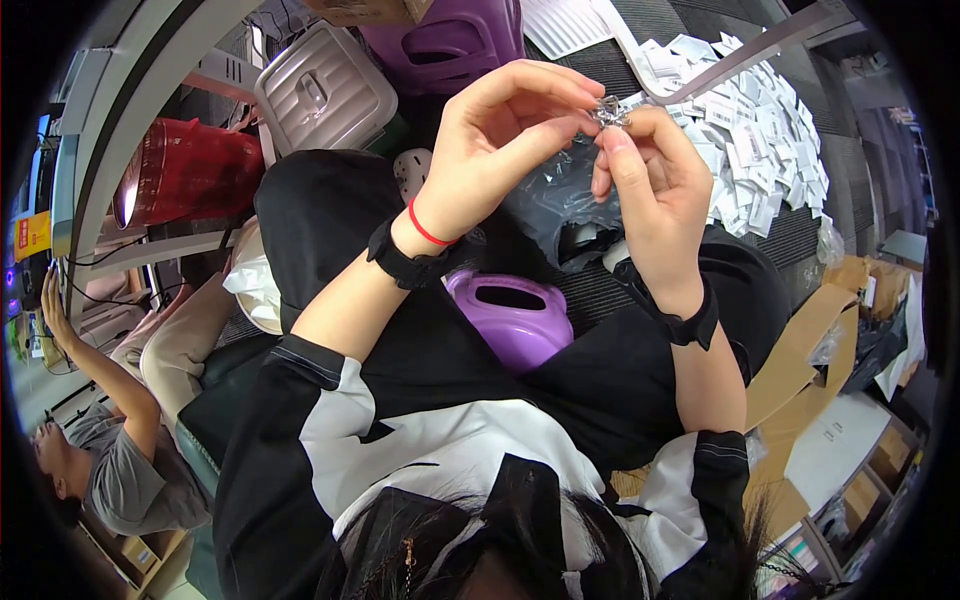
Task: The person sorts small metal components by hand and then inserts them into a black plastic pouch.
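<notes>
Dark ribbed floor matting [640, 40] is seen ahead of the seated person, cluttered on all sides. Heaped on it at upper right is a pile of small white rectangular tags [760, 150], with dark print too small to tell. A crumpled clear plastic bag [560, 200] is spread just below the hands, over the lap. Between the knees a purple plastic stool [515, 315] with a slot handle is seen; a second purple stool [450, 40] is placed at the top edge, beside a pale ribbed hard case [325, 90]. A red mesh bag [190, 170] is set at left. Flattened brown cardboard [810, 340] is laid at right, with a white sheet [840, 440] below it. A small clear, glittery piece [610, 112] is held up between both hands, above the plastic bag. It is pinched by thumb and forefinger of the left hand [500, 150], the other fingers curled loosely over. The right hand [650, 190] is also closed on it at its fingertips, remaining fingers folded down. Black bands are worn on both wrists, plus a red cord on the left. Another person [110, 450] in a grey shirt is seen at lower left, arm raised.
</notes>
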A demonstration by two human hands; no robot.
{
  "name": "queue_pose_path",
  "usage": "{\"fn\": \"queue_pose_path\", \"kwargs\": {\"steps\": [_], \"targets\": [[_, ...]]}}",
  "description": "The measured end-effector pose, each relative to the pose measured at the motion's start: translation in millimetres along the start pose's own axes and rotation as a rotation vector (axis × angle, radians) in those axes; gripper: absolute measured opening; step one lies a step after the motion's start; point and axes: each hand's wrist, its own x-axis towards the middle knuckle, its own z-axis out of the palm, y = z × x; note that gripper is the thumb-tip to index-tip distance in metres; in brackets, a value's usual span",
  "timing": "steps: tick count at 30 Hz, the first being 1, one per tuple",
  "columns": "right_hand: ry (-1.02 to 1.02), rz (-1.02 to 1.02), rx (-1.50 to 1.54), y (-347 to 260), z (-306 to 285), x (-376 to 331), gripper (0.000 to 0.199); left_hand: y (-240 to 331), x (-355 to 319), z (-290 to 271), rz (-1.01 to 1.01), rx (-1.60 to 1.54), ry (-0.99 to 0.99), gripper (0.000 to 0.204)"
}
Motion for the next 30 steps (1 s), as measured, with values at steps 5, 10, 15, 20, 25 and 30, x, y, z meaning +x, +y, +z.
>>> {"fn": "queue_pose_path", "kwargs": {"steps": [5,10,15,20,25,30], "targets": [[0.044,-0.162,-0.233,1.9,0.0,2.2,0.006,-2.0,-1.8,2.2,0.040,0.053,0.022,0.016],[0.058,-0.345,-0.400,3.6,-0.6,5.8,0.005,-4.5,-1.5,1.8,0.042,0.059,0.020,0.019],[0.028,-0.427,-0.531,2.7,0.6,6.1,0.005,-2.9,-2.2,3.2,0.002,0.025,0.045,0.023],[0.030,-0.438,-0.552,6.3,-0.3,8.4,0.005,-1.7,-0.2,3.3,-0.018,0.083,0.028,0.031],[0.019,-0.450,-0.588,9.7,-1.8,7.9,0.010,-1.2,-1.3,0.4,-0.078,0.072,0.019,0.033],[0.083,-0.410,-0.518,5.5,-0.2,4.8,0.019,-2.1,-0.9,2.2,-0.098,0.035,0.052,0.033]]}}
